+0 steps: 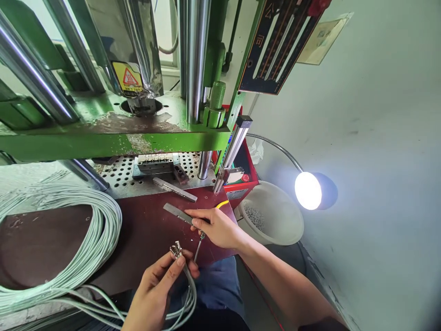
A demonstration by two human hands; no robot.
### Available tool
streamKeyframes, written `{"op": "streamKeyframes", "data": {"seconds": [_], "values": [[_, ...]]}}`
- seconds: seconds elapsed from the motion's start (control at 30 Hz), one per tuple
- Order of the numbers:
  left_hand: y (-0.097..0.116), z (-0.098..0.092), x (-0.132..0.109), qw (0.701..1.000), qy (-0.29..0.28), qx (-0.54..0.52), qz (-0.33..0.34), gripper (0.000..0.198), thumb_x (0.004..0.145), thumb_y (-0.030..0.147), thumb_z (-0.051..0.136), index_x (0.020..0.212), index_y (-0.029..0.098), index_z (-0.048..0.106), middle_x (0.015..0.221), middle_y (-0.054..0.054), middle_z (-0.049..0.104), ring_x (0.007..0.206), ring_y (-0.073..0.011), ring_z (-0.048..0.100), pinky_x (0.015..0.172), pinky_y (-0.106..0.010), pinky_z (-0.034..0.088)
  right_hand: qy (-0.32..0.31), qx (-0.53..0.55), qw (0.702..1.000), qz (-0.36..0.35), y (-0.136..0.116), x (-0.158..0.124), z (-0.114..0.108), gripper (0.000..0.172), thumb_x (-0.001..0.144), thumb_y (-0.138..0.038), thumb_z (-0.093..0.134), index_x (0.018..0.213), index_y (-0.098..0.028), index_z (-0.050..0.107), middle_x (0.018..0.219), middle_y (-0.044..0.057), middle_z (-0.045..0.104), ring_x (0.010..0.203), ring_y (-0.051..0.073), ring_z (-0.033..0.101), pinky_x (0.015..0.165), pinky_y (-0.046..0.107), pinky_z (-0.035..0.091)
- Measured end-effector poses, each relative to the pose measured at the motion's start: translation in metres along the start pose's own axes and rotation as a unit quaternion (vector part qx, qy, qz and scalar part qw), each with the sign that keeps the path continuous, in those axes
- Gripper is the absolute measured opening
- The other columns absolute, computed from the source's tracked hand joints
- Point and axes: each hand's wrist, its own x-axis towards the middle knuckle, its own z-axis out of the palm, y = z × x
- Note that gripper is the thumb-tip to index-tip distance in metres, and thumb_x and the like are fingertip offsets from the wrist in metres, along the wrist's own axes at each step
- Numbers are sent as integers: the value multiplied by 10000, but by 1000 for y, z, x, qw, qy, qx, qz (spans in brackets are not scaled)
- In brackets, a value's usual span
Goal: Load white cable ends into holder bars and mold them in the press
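Left grip [160, 282] pinched on grey-green cables [191, 289] just below their metal terminals [177, 249], at table's [141, 234] near edge. Right grip [214, 227] holds flat metal bar [176, 212] near right edge. Second bar [175, 189] lies by far edge.

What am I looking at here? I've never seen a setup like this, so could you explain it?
There is no robot here: a camera on a person's head looks forward and down at their bare hands. The left hand holds a bunch of grey cables near their metal ends. The right hand holds a flat metal bar. A second bar lies just beyond it. On the brown tabletop, a big coil of cable lies to the left. Behind stands a green machine with shiny columns; a lit lamp is at the right.
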Motion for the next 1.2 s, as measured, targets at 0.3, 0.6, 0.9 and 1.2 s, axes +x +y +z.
{"op": "streamKeyframes", "data": {"seconds": [0.3,0.6,0.9,1.2], "values": [[0,-6,9,995,-86,47,-15,354,706,481,764,733,146,653,554,-13,659,347,-58,474,403,-182,329,-34,10,999,-10,4,-2,-2,423,915,-217,505,1322,-172,609,869,41,732,700,125,602,711,259,498],[-9,-4,19,994,-36,104,22,396,667,522,775,694,159,617,637,5,652,367,-63,470,384,-205,353,-57,10,997,-47,-5,-14,2,432,921,-275,503,1333,-190,600,1112,49,724,950,199,663,871,324,514],[-16,-4,28,995,-46,78,33,404,698,544,746,701,162,612,590,20,617,334,-44,421,357,-191,306,-63,14,996,-53,-10,-17,3,424,920,-270,495,1305,-143,619,1105,65,729,994,221,669,914,357,506],[-19,-4,30,993,-66,98,24,456,674,599,738,688,190,537,436,80,458,339,-40,311,361,-179,226,-80,10,995,-53,-7,-17,5,403,918,-254,503,1292,-182,634,1120,31,729,996,217,668,863,325,526]]}}
